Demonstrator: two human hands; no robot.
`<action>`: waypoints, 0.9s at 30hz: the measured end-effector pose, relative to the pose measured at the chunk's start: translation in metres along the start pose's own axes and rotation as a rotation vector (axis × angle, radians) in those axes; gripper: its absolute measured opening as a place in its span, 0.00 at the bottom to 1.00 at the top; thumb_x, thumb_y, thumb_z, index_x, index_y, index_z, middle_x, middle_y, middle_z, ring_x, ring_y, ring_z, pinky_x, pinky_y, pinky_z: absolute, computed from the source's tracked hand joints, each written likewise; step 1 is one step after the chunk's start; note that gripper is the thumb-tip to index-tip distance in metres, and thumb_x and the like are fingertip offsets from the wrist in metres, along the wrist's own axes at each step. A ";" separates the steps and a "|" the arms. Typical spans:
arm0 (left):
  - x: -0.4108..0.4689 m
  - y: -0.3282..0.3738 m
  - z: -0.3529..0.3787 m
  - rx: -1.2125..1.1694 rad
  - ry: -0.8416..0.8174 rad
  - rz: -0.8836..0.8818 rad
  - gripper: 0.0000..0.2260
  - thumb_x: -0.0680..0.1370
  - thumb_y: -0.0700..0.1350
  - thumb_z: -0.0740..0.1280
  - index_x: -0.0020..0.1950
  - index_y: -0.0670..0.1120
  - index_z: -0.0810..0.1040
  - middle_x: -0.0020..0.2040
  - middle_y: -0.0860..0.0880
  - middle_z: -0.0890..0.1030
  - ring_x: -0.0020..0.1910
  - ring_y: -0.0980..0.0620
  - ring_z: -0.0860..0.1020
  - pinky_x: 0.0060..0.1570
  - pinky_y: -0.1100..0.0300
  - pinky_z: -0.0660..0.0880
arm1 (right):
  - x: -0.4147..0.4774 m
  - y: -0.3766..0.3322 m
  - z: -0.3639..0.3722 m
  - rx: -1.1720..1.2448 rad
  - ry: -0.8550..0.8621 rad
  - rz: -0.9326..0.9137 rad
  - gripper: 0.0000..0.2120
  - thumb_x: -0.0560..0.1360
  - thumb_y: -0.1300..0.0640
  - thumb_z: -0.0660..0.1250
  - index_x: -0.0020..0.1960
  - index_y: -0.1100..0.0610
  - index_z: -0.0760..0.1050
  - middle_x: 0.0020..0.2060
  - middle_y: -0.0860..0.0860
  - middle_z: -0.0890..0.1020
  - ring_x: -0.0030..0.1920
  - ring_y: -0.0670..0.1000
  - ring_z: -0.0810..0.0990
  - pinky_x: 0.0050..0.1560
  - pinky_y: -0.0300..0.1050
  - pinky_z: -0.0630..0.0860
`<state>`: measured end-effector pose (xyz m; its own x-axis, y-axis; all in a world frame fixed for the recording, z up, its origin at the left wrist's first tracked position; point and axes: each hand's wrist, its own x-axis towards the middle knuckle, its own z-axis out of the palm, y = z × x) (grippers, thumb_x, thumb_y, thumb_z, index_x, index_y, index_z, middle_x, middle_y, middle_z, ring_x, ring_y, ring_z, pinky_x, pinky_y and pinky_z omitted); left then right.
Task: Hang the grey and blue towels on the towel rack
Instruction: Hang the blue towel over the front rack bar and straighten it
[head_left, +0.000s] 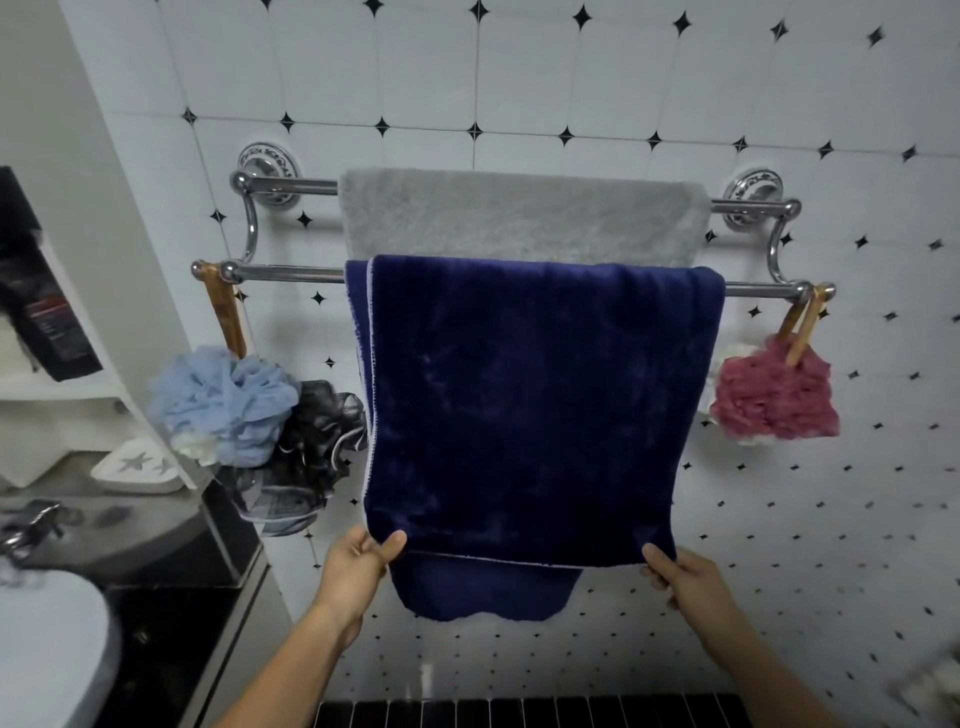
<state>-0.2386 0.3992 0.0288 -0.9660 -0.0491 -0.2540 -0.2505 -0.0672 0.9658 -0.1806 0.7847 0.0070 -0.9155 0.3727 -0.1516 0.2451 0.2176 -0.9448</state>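
On the tiled wall, the chrome towel rack (283, 273) carries both towels: the grey towel (519, 218) is draped over its upper, rear bar, and the blue towel (535, 395) hangs over its lower, front bar, covering the bottom of the grey one. The blue towel's front layer ends higher than its back layer, which shows below it.

Well below the rack, the left hand (358, 566) pinches the lower left corner of the blue towel's front layer, thumb in front and fingers (358, 543) closed behind the cloth. The right hand (685, 574) grips the lower right corner the same way, its fingers narrow on the fabric.

From the rack's left end a light blue bath pouf (223, 400) hangs on a wooden handle, with a dark mesh pouf (306, 447) just beside it, touching the blue towel's left edge. From the rack's right end hangs a pink pouf (774, 397), close to the towel's right edge. Left of and below the rack stand a white shelf with a white soap dish (137, 470), and a dark surface (156, 525) bearing a white basin (47, 639).
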 end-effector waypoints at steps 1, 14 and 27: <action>0.002 0.008 -0.001 -0.023 -0.050 0.054 0.12 0.74 0.37 0.72 0.57 0.44 0.79 0.51 0.49 0.85 0.51 0.48 0.83 0.43 0.61 0.78 | 0.001 -0.012 -0.004 -0.009 -0.017 -0.035 0.17 0.76 0.47 0.68 0.49 0.63 0.80 0.42 0.57 0.84 0.41 0.54 0.82 0.40 0.43 0.73; -0.004 0.182 0.039 0.057 0.222 0.765 0.26 0.67 0.53 0.77 0.56 0.56 0.65 0.55 0.53 0.76 0.42 0.59 0.81 0.43 0.61 0.79 | 0.033 -0.231 -0.030 0.470 0.120 -0.401 0.14 0.70 0.43 0.70 0.48 0.52 0.83 0.46 0.50 0.87 0.49 0.53 0.85 0.47 0.50 0.79; 0.017 0.220 0.043 0.027 0.229 0.747 0.07 0.71 0.48 0.75 0.35 0.51 0.79 0.33 0.55 0.80 0.31 0.60 0.77 0.33 0.65 0.75 | 0.037 -0.230 -0.038 0.415 -0.014 -0.400 0.04 0.73 0.62 0.70 0.46 0.55 0.82 0.38 0.49 0.87 0.40 0.50 0.85 0.41 0.44 0.79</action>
<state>-0.3128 0.4266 0.2392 -0.8425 -0.2768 0.4621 0.4565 0.0884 0.8853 -0.2587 0.7829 0.2300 -0.9159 0.3219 0.2398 -0.2642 -0.0336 -0.9639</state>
